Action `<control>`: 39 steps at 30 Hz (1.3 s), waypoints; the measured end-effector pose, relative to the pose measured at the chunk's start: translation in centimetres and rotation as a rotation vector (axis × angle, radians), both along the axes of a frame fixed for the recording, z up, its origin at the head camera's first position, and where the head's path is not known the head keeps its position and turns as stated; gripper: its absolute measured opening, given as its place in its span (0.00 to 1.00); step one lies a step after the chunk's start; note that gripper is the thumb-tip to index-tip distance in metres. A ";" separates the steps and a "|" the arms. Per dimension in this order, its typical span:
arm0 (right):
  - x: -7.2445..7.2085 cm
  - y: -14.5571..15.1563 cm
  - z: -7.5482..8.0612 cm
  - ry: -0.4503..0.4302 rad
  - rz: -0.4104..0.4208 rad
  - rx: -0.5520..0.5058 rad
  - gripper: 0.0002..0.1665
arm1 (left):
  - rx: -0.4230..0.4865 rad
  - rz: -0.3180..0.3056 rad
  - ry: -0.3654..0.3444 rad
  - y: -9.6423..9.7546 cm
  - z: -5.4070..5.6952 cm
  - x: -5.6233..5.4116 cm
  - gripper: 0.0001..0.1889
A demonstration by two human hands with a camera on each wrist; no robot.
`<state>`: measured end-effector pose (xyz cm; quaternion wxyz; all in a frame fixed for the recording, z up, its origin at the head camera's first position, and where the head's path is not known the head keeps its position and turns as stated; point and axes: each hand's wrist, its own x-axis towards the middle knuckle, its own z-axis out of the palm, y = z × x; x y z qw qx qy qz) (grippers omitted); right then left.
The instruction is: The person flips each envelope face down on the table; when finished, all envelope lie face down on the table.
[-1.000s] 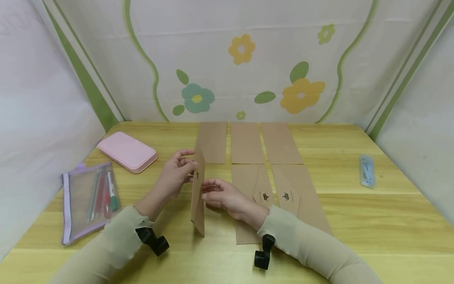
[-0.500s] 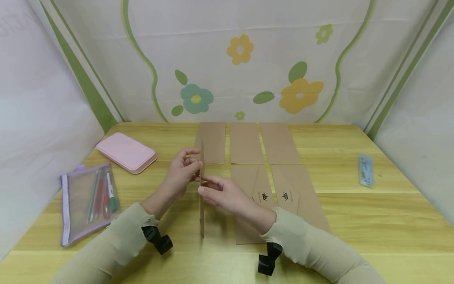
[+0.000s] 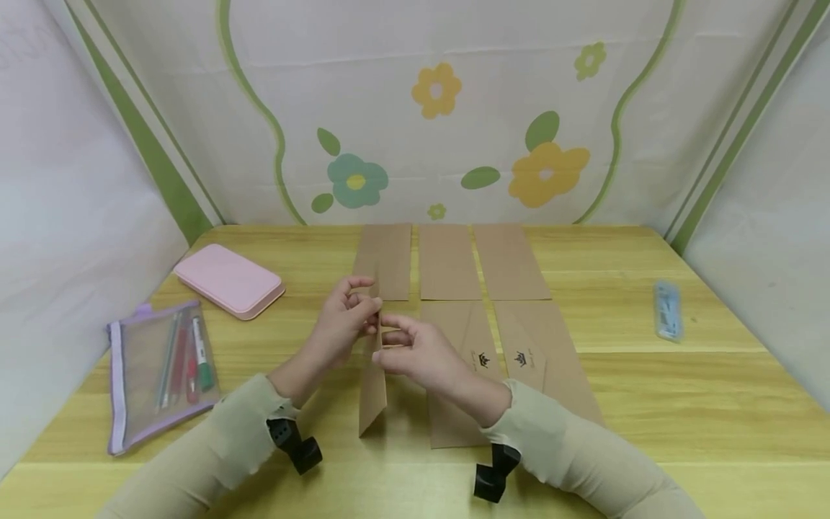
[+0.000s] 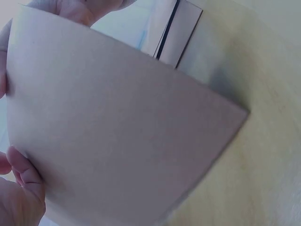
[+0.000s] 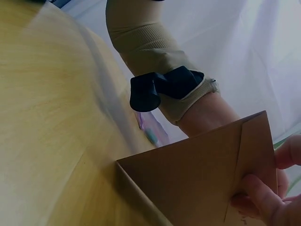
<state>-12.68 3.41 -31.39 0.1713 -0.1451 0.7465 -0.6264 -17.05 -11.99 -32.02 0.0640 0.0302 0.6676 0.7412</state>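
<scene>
A brown kraft paper envelope [image 3: 372, 393] stands on edge between both hands, above the left front of the table. My left hand [image 3: 340, 317] pinches its upper part, with the thumb on the plain face, as the left wrist view shows. From the other side my right hand [image 3: 424, 357] holds it with thumb and fingers. In the right wrist view the flap side of the envelope [image 5: 197, 165] faces the camera, with fingers [image 5: 258, 190] at the flap. Two envelopes with crown-printed flaps [image 3: 483, 360] lie just right, partly behind my right arm.
Three plain brown envelopes [image 3: 449, 261] lie in a row at the table's back. At left are a pink case [image 3: 227, 277] and a mesh pouch [image 3: 145, 367] with pens. A small light-blue item [image 3: 668, 310] lies far right.
The held envelope has turned about its upright axis, so its printed flap no longer faces left. Both hands have shifted slightly to the right with it.
</scene>
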 end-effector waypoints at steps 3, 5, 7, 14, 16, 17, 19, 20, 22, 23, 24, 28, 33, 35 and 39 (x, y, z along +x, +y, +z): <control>-0.1 0.1 -0.1 0.004 -0.012 -0.001 0.38 | -0.002 -0.022 0.012 0.1 -0.1 0.0 0.21; -0.1 0.2 -0.3 -0.002 -0.022 -0.016 0.39 | -0.017 -0.047 0.021 0.1 -0.2 0.0 0.22; -0.2 0.4 -0.5 -0.012 -0.037 -0.025 0.39 | -0.038 -0.082 0.034 0.0 -0.3 0.1 0.22; -0.4 1.0 -1.6 -0.078 -0.093 -0.104 0.44 | -0.088 -0.211 0.052 -0.1 -0.6 0.3 0.22; -0.5 1.1 -2.0 -0.097 -0.100 -0.137 0.45 | -0.087 -0.235 0.045 -0.3 -0.7 0.5 0.22; -0.5 1.2 -2.2 -0.107 -0.104 -0.155 0.46 | -0.084 -0.244 0.045 -0.5 -0.7 0.6 0.22; -0.6 1.2 -2.4 -0.126 -0.108 -0.191 0.46 | -0.087 -0.237 0.042 -1.0 -0.7 0.7 0.22; -0.7 1.2 -2.5 -0.132 -0.113 -0.209 0.46 | -0.083 -0.213 0.038 -1.4 -0.7 0.8 0.21; -0.8 1.2 -2.7 -0.143 -0.124 -0.239 0.46 | -0.085 -0.141 0.036 -2.2 -0.7 0.9 0.19; -0.8 1.3 -2.7 -0.149 -0.133 -0.250 0.47 | -0.088 -0.092 0.037 -2.6 -0.6 0.9 0.17; -0.8 1.3 -2.8 -0.152 -0.137 -0.260 0.47 | -0.091 -0.035 0.032 -3.1 -0.6 0.9 0.15; -0.9 1.5 -3.0 -0.160 -0.131 -0.301 0.48 | -0.152 0.137 0.028 -5.1 -0.8 1.0 0.13; -0.8 1.4 -3.5 -0.177 -0.148 -0.344 0.50 | -0.219 0.127 0.008 -6.7 -1.5 1.0 0.18; -0.8 1.3 -3.6 -0.181 -0.158 -0.351 0.50 | -0.226 0.093 -0.007 -6.8 -1.7 1.1 0.20; -0.9 1.4 -4.1 -0.183 -0.150 -0.329 0.51 | -0.239 0.048 -0.037 -6.9 -2.1 1.1 0.22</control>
